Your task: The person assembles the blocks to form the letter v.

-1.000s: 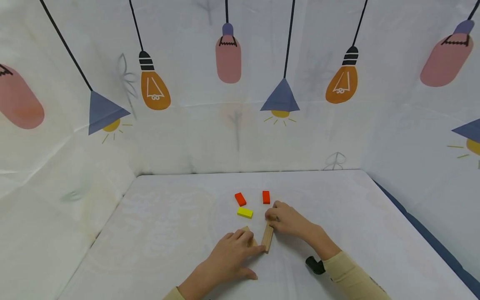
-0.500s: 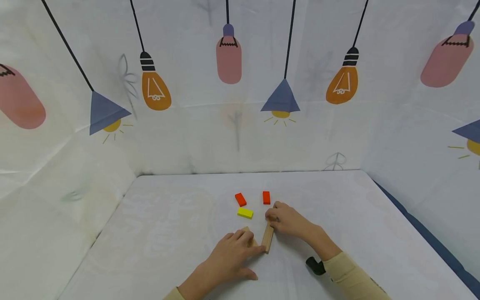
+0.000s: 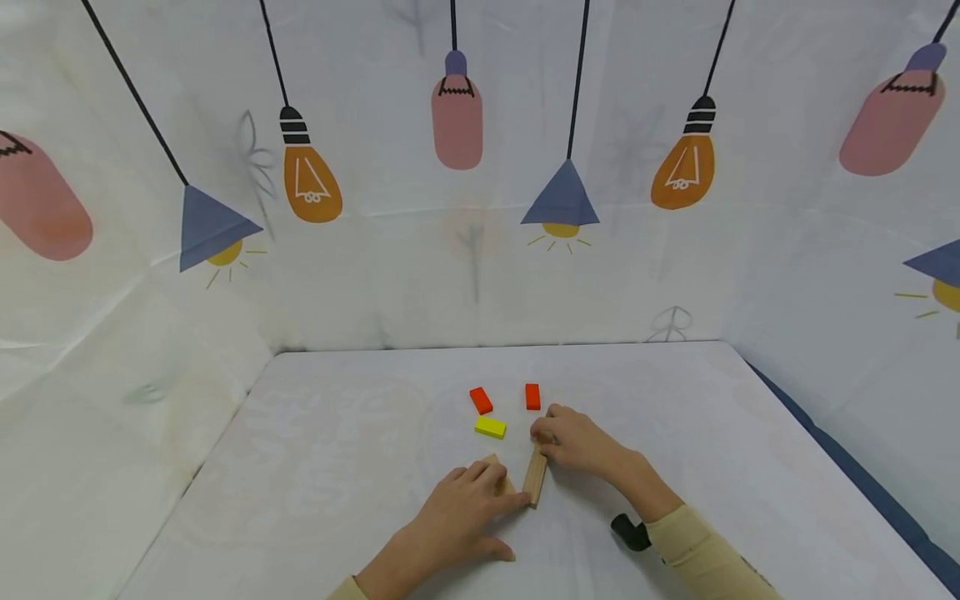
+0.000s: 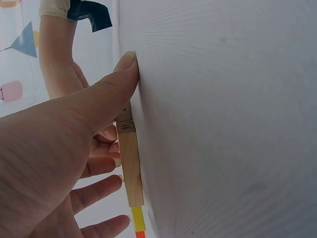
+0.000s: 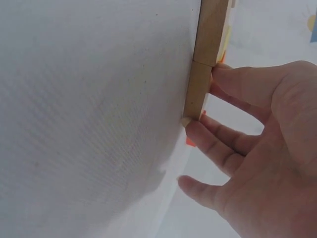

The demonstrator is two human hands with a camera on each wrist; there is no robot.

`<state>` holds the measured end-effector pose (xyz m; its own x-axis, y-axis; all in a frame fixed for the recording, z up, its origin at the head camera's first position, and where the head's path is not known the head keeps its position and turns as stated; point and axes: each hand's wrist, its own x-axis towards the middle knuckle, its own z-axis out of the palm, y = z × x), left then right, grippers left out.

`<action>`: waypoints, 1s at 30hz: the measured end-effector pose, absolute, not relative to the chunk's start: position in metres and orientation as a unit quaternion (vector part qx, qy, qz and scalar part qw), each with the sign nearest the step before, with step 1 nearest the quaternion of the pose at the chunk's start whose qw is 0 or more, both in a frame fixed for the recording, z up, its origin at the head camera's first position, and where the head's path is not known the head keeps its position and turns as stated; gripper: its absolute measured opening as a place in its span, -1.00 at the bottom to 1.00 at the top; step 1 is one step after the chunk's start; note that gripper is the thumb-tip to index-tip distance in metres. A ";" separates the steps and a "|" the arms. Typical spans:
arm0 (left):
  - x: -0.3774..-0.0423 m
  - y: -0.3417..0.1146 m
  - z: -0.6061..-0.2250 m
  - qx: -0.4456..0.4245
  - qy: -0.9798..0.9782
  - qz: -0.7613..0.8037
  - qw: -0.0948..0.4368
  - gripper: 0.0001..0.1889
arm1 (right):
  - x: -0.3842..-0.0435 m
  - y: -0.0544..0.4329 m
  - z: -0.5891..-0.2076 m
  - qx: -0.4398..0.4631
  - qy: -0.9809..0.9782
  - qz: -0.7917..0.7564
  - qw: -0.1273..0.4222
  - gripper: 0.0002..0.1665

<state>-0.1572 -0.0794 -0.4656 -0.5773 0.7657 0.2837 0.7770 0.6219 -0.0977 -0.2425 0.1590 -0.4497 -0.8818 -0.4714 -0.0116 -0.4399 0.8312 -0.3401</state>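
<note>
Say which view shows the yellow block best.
The head view: the yellow block lies there unobstructed, its whole top visible. The left wrist view shows only a small part past the end of a wooden block; the right wrist view, at most a thin yellowish sliver.

On the table (image 3: 337, 450), three small blocks lie toward the wall (image 3: 480, 283) behind: a left back block (image 3: 481, 400), a right back block (image 3: 532, 396) apart from it to the right, and a front block (image 3: 490, 427) just before the left one. Nearer the person, a row of blocks (image 3: 535, 482), set end to end, runs away from the person before the right back block. To its left a slanting block (image 3: 507, 483) lies partly under the left hand (image 3: 467, 515), the two drawing closer at their near ends; whether they touch is hidden. The left hand's fingertip touches the row's near end; the right hand (image 3: 577, 439) is at its far end.
</note>
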 end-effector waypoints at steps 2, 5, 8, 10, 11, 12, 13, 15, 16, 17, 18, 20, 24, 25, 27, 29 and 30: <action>-0.157 -0.079 -0.465 -0.433 -0.889 -0.017 0.145 -0.28 | -0.242 0.159 -0.448 -0.238 0.956 -0.165 0.048 -0.77; -0.157 -0.079 -0.465 -0.431 -0.892 -0.015 0.136 -0.28 | -0.243 0.158 -0.446 -0.234 0.957 -0.163 0.049 -0.75; -0.157 -0.079 -0.464 -0.430 -0.893 -0.017 0.132 -0.28 | -0.244 0.159 -0.445 -0.229 0.958 -0.167 0.047 -0.73; -0.157 -0.079 -0.464 -0.431 -0.893 -0.019 0.131 -0.28 | -0.245 0.160 -0.443 -0.230 0.958 -0.168 0.043 -0.71; -0.157 -0.079 -0.464 -0.431 -0.893 -0.021 0.131 -0.28 | -0.245 0.160 -0.443 -0.229 0.958 -0.169 0.040 -0.70; -0.157 -0.079 -0.464 -0.430 -0.893 -0.022 0.131 -0.28 | -0.245 0.161 -0.443 -0.229 0.958 -0.171 0.037 -0.70; -0.157 -0.079 -0.464 -0.430 -0.893 -0.023 0.131 -0.28 | -0.246 0.161 -0.442 -0.228 0.958 -0.169 0.034 -0.69; -0.157 -0.079 -0.464 -0.430 -0.892 -0.023 0.134 -0.28 | -0.247 0.161 -0.442 -0.222 0.960 -0.170 0.031 -0.67; -0.157 -0.079 -0.464 -0.430 -0.892 -0.023 0.137 -0.28 | -0.247 0.162 -0.442 -0.218 0.960 -0.171 0.029 -0.66; -0.157 -0.079 -0.464 -0.431 -0.891 -0.023 0.140 -0.28 | -0.248 0.161 -0.441 -0.212 0.961 -0.173 0.030 -0.65; -0.156 -0.080 -0.464 -0.431 -0.891 -0.023 0.142 -0.28 | -0.248 0.161 -0.441 -0.207 0.962 -0.176 0.030 -0.64; -0.156 -0.080 -0.464 -0.432 -0.889 -0.023 0.146 -0.28 | -0.249 0.161 -0.440 -0.200 0.963 -0.181 0.031 -0.62; -0.156 -0.081 -0.463 -0.432 -0.890 -0.023 0.141 -0.29 | -0.251 0.160 -0.439 -0.194 0.964 -0.181 0.023 -0.62; -0.156 -0.081 -0.463 -0.432 -0.891 -0.024 0.138 -0.29 | -0.252 0.160 -0.439 -0.194 0.965 -0.178 0.019 -0.62; -0.156 -0.080 -0.463 -0.432 -0.892 -0.024 0.134 -0.29 | -0.254 0.160 -0.439 -0.196 0.965 -0.172 0.010 -0.62; -0.155 -0.080 -0.462 -0.432 -0.891 -0.024 0.133 -0.29 | -0.256 0.161 -0.440 -0.200 0.966 -0.163 0.002 -0.62; -0.155 -0.080 -0.462 -0.433 -0.891 -0.024 0.135 -0.29 | -0.256 0.162 -0.441 -0.202 0.966 -0.161 -0.001 -0.62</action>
